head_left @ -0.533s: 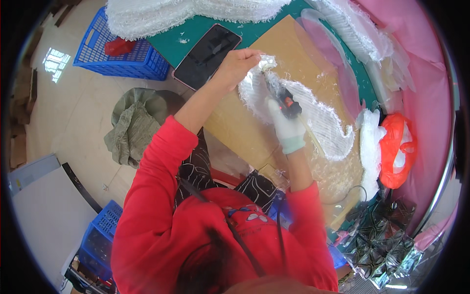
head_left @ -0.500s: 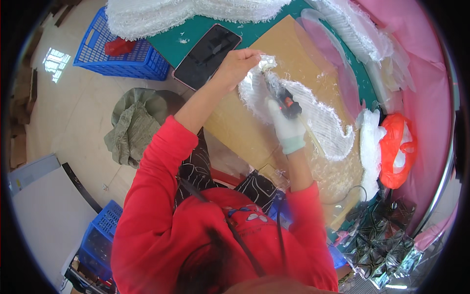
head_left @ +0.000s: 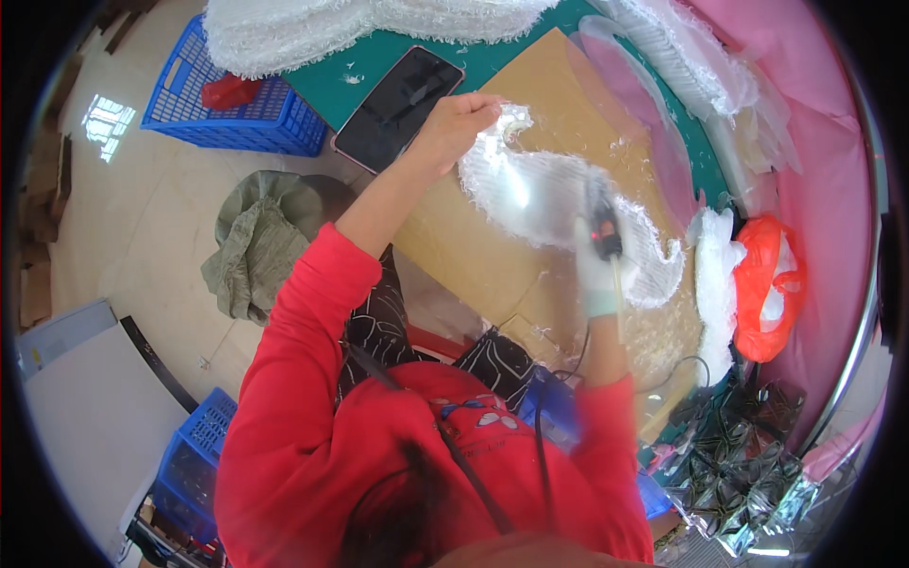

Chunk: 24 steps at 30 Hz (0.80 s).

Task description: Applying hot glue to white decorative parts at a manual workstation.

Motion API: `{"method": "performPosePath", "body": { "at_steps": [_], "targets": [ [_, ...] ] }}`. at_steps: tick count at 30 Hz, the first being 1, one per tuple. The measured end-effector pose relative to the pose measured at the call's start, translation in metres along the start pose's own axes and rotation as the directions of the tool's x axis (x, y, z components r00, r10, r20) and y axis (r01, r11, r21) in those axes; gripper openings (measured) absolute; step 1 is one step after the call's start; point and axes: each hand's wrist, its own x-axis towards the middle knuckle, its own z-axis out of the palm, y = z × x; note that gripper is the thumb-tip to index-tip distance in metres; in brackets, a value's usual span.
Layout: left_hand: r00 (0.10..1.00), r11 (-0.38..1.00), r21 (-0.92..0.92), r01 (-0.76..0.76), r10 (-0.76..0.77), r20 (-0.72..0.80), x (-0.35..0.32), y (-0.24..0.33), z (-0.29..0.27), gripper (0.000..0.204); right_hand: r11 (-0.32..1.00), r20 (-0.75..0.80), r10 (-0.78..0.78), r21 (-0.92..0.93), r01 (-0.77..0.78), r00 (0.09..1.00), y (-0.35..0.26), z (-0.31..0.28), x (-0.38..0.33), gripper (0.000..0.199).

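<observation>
My bare left hand [head_left: 462, 128] pinches the upper left tip of a white S-shaped fabric piece [head_left: 497, 185] with ribbed lines and a frayed, fringed border. My right hand [head_left: 596, 270], in a white glove with a pale green cuff, is closed round a black corded hand tool [head_left: 605, 232] with a small red light. The tool is over the fabric's lower right part, slightly blurred, and its working tip cannot be made out. Beneath the fabric lies a brown cardboard sheet [head_left: 473, 260], strewn with white fluff at its lower right.
A dark-screened phone [head_left: 400, 106] lies left of the cardboard on the green tabletop [head_left: 327, 85]. White fringed pieces [head_left: 284, 38] are stacked at the far edge. Rightward are a red plastic bag [head_left: 765, 284] and pink fabric [head_left: 828, 189]. A blue crate [head_left: 227, 128] stands on the left.
My right hand and the tool have moved right and toward me, from the fabric's upper part to its lower right. My left hand stays at the tip, nearly still.
</observation>
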Motion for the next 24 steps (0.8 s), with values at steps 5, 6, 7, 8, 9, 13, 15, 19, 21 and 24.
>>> {"method": "performPosePath", "body": {
  "at_steps": [5,6,7,8,9,13,15,19,21,24],
  "targets": [
    [1.000,1.000,-0.031,0.003,-0.003,0.001,-0.001,0.000,-0.003,0.027,0.837,0.047,0.213,-0.524,-0.157,0.976,0.025,-0.041,0.002,0.056],
    [1.000,0.999,-0.046,0.016,-0.016,0.007,-0.002,0.002,-0.001,0.027,0.838,0.058,0.193,-0.529,-0.134,0.979,0.028,-0.049,-0.005,0.058],
    [1.000,0.998,-0.059,0.030,-0.030,0.009,-0.003,0.004,-0.001,0.027,0.840,0.071,0.174,-0.531,-0.111,0.982,0.030,-0.054,-0.011,0.061],
    [1.000,0.998,-0.057,0.030,-0.029,0.007,-0.003,0.004,-0.002,0.027,0.842,0.073,0.174,-0.529,-0.110,0.982,0.029,-0.060,-0.015,0.061],
    [0.999,0.998,-0.058,0.029,-0.028,0.020,-0.002,0.004,-0.003,0.027,0.810,0.132,0.175,-0.582,-0.066,0.976,0.026,-0.065,-0.016,0.062],
    [0.999,0.998,-0.057,0.040,-0.038,0.023,-0.005,0.009,-0.001,0.027,0.956,0.141,0.099,-0.287,-0.055,0.985,-0.014,-0.063,-0.002,0.054],
    [1.000,0.998,-0.050,0.025,-0.025,0.017,-0.004,0.005,-0.003,0.027,0.980,0.182,0.092,0.158,-0.122,0.979,-0.035,-0.037,0.010,0.049],
    [1.000,0.999,-0.036,0.007,-0.006,0.017,-0.002,0.001,-0.002,0.026,0.944,0.355,0.094,0.265,-0.196,0.930,-0.069,0.031,0.044,0.052],
    [1.000,1.000,-0.020,0.024,-0.024,0.006,-0.006,0.008,0.003,0.026,0.980,0.340,0.160,0.055,-0.190,0.927,-0.075,0.052,0.052,0.052],
    [0.999,0.999,-0.021,0.040,-0.039,0.007,-0.005,0.009,0.001,0.026,0.996,0.296,0.085,-0.005,-0.088,0.951,-0.069,0.069,0.054,0.048]
  ]
}}
